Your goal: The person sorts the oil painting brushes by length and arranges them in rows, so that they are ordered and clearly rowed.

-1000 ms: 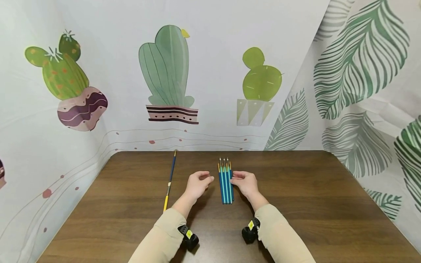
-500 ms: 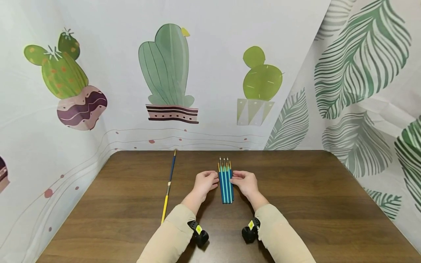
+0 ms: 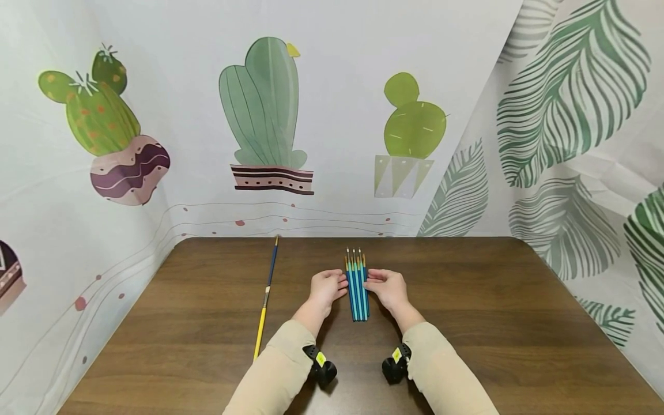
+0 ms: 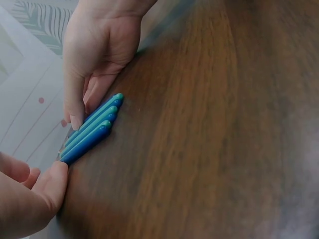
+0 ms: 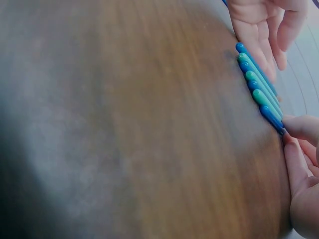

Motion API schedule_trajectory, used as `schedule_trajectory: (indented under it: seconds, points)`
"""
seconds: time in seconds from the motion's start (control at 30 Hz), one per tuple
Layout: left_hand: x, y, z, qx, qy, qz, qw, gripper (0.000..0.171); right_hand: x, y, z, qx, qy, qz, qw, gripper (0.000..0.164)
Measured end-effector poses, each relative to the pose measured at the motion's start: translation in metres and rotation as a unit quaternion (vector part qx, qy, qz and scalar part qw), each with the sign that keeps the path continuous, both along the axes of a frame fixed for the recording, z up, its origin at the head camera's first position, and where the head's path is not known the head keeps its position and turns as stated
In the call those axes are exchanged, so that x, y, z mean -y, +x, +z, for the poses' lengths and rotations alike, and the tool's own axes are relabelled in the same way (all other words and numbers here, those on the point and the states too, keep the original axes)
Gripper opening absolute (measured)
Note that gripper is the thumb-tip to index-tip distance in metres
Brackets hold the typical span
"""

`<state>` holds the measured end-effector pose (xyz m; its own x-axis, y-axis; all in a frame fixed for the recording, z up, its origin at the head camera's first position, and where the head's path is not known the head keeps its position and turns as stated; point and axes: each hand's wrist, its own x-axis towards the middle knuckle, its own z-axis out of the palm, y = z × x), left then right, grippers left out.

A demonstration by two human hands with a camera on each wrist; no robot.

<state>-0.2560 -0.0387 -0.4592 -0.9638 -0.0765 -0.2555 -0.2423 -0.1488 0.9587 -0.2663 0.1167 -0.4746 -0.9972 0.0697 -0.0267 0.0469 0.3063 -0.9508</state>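
A row of slim paintbrushes (image 3: 358,294), with handles alternating dark blue and light turquoise, lies side by side on the table, bristles toward the wall. My left hand (image 3: 327,288) is at the row's left side, its fingertips against the outermost handle. On the opposite side is my right hand (image 3: 388,288), with its thumb laid on the outer handles and its other fingers beside them. In the left wrist view the rounded handle ends (image 4: 112,112) fan out slightly in a slant. The right wrist view has the brushes (image 5: 259,84) between both hands.
Left of my left hand, a blue-handled brush (image 3: 272,265) and a yellow-handled brush (image 3: 261,328) lie end to end, the yellow one partly behind my left sleeve. Brown wooden tabletop (image 3: 467,300) surrounds everything. A cactus-print cloth (image 3: 337,115) hangs behind the back edge.
My left hand has moved right from a short gap to the left side of the brush row. The row has shifted very slightly right; my right hand has stayed nearly still.
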Motion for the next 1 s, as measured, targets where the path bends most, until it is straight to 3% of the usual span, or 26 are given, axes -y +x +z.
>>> schedule_trajectory:
  seconds: [0.3, 0.43, 0.67, 0.83, 1.0]
  points:
    - [-0.008, 0.0, -0.002, -0.039, -0.055, 0.018, 0.9975, 0.026, 0.001, -0.001, -0.001, -0.006, 0.0, -0.003, 1.0, 0.037]
    - [-0.01, 0.001, -0.002, -0.059, -0.107, 0.013, 0.9924, 0.029, 0.0, -0.001, -0.001, -0.006, 0.0, 0.0, 1.0, 0.037]
    - [-0.015, 0.004, 0.001, -0.087, -0.255, 0.01, 0.963, 0.03, 0.001, 0.0, 0.0, -0.008, -0.002, 0.001, 1.0, 0.037]
    - [-0.017, 0.005, 0.002, -0.098, -0.305, 0.007, 0.9473, 0.027, 0.001, 0.002, 0.002, -0.006, -0.002, -0.001, 1.0, 0.037]
    - [-0.017, 0.005, 0.002, -0.101, -0.318, 0.02, 0.9424, 0.021, 0.002, 0.003, 0.002, -0.014, -0.006, -0.001, 1.0, 0.037]
